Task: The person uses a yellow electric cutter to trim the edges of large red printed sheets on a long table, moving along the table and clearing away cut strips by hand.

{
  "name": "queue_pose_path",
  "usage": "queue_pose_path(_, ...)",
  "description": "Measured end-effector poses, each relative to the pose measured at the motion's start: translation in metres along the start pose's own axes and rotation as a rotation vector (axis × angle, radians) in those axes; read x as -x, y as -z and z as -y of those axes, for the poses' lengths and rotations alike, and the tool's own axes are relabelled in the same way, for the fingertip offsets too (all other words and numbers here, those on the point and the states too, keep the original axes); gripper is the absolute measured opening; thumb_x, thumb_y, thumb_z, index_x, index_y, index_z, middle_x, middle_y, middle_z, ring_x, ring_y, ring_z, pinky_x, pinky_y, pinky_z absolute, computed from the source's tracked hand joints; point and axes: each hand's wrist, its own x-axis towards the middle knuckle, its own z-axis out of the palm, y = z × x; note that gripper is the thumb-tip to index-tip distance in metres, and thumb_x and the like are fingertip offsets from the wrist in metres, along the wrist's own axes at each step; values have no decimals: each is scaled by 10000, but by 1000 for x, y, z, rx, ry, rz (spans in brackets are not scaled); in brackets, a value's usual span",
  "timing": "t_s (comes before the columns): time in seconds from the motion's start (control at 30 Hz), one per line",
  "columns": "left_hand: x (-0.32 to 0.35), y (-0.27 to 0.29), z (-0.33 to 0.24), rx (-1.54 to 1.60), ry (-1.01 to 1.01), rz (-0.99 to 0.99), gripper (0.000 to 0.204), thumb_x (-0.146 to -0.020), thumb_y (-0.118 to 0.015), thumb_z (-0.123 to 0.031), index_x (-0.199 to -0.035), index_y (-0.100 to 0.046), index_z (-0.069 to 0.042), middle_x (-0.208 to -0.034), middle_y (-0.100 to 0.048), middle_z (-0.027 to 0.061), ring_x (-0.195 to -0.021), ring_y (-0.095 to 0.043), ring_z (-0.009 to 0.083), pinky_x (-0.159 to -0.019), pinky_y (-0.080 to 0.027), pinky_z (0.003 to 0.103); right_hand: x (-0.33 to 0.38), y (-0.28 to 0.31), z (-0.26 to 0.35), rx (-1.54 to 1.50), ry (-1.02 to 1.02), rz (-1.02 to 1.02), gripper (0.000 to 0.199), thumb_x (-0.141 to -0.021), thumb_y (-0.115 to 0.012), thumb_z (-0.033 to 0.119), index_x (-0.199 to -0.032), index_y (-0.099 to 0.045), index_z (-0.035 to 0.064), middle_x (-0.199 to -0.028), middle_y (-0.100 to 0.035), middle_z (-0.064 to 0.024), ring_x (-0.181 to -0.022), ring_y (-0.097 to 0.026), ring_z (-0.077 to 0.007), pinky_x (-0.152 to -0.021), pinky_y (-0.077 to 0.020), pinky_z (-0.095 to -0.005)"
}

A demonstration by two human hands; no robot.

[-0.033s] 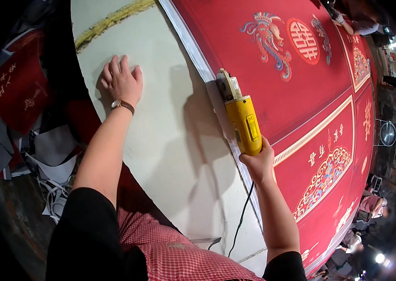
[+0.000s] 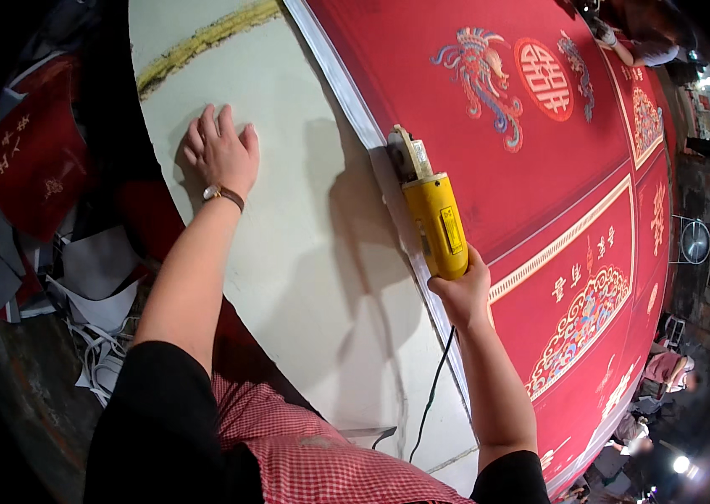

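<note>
My left hand (image 2: 225, 154) lies on the pale tabletop (image 2: 279, 252), fingers spread and palm down, holding nothing. A watch with a brown strap (image 2: 223, 196) is on that wrist. My right hand (image 2: 466, 290) is wrapped round the rear of a yellow corded electric cutter (image 2: 436, 220). The cutter's metal head points away from me, over the white edge of a large red printed sheet (image 2: 456, 189). Whether its blade touches the sheet cannot be made out. From the handle a dark cord (image 2: 433, 388) runs back toward me across the tabletop.
Left of the table are red printed offcuts (image 2: 36, 151) and a heap of white scraps and strips (image 2: 103, 290). A worn yellow strip (image 2: 204, 42) crosses the tabletop's far end. Another person's arm (image 2: 636, 55) reaches over the sheet's far right; more people (image 2: 668, 370) are at lower right.
</note>
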Motion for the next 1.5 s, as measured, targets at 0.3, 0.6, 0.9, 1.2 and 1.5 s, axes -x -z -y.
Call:
queue_pose_path(0.3,-7,12,-5,52,-7,28,471,-835,-588,-289,-1256,-482,-107,-1373,-405,103,-1277,-325,327,-1031,-233,521,-49,-28,38,-7,48,18,585,-581,-693,103,-1143,-567,1,-993,-669,-155,-954,-645,-261,-858,-483,-333)
queue_pose_path(0.6,-16,22,-8,91,12,117,527,-811,-614,-243,-1276,-429,-77,-1389,-361,147,-1282,-307,361,-1009,-242,537,-92,-59,92,-9,88,7,565,-585,-683,95,-1133,-576,4,-981,-673,-153,-937,-650,-257,-848,-484,-326)
queue_pose_path(0.9,-21,28,-2,145,-31,236,598,-799,-607,-197,-1317,-362,-26,-1413,-296,214,-1285,-260,434,-1017,-209,574,-135,-89,149,45,110,-4,568,-575,-686,90,-1126,-579,3,-975,-672,-162,-933,-652,-268,-843,-486,-330)
queue_pose_path(1.2,-66,46,31,544,-112,339,687,-773,-618,-170,-1357,-304,6,-1440,-225,250,-1280,-227,453,-1043,-160,578,-177,-123,206,21,99,-4,562,-582,-683,91,-1128,-580,4,-986,-674,-157,-945,-650,-262,-856,-484,-328)
queue_pose_path(1.5,-322,-67,103,166,-119,-178,468,-825,-614,-227,-1231,-460,-53,-1321,-415,181,-1217,-371,370,-1010,-257,533,-209,-153,256,56,75,-38,560,-585,-680,96,-1128,-579,2,-985,-673,-155,-951,-648,-255,-860,-480,-323)
